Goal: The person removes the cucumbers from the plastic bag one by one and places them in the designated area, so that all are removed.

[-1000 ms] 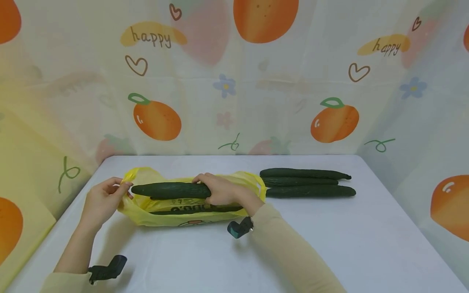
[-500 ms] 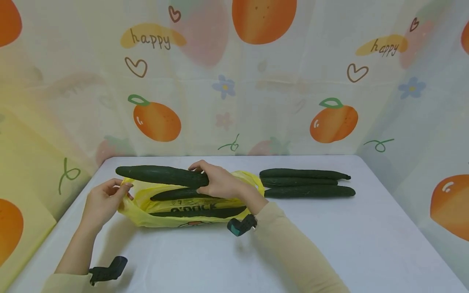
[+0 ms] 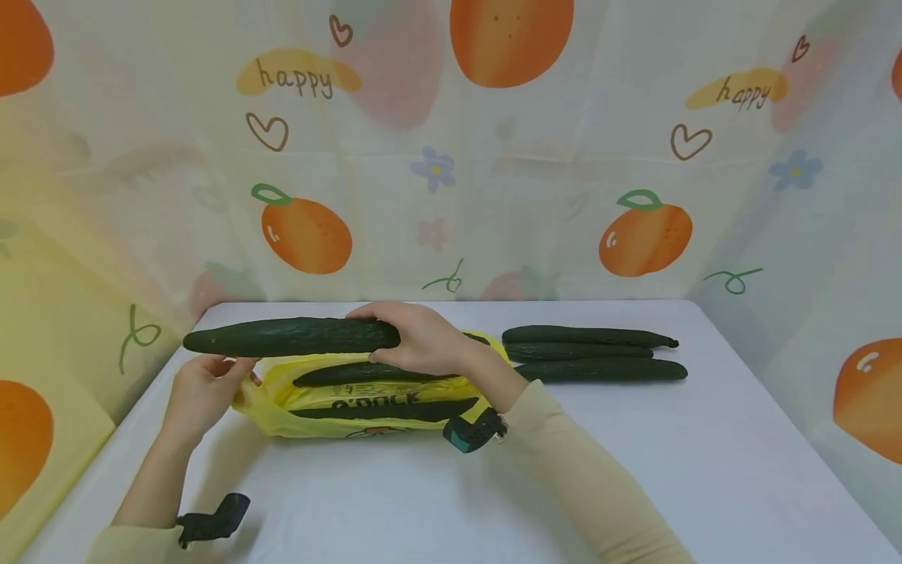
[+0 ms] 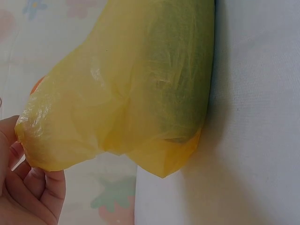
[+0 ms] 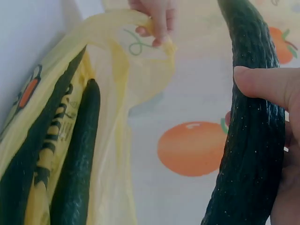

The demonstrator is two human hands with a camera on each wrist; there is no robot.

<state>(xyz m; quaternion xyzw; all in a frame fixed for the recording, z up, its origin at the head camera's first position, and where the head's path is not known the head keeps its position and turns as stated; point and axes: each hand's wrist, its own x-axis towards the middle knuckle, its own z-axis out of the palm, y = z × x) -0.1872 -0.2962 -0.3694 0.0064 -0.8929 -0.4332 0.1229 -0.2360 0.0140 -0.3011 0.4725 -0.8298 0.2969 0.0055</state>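
Note:
My right hand (image 3: pixel 423 341) grips a dark green cucumber (image 3: pixel 289 337) by its right end, thumb on the near side, and holds it level above a yellow plastic bag (image 3: pixel 275 423). The cucumber's far end passes over my left hand (image 3: pixel 204 395). That hand pinches the left edge of the bag's mouth between thumb and fingers, which the left wrist view shows at the thin film (image 4: pixel 61 117). Inside the bag lie one cucumber (image 5: pixel 79 159) and, along the front wall, another cucumber (image 5: pixel 21 183), with black print between them.
Several cucumbers (image 3: pixel 599 370) lie side by side on the white table (image 3: pixel 733 462), to the right of the bag. Behind the table hangs a cloth (image 3: pixel 493 227) printed with oranges and hearts. Each wrist wears a small black camera (image 3: pixel 214 517).
My right hand has lifted the cucumber up out of the bag and shifted it left, uncovering the cucumber beneath. My left hand keeps its place on the bag's edge.

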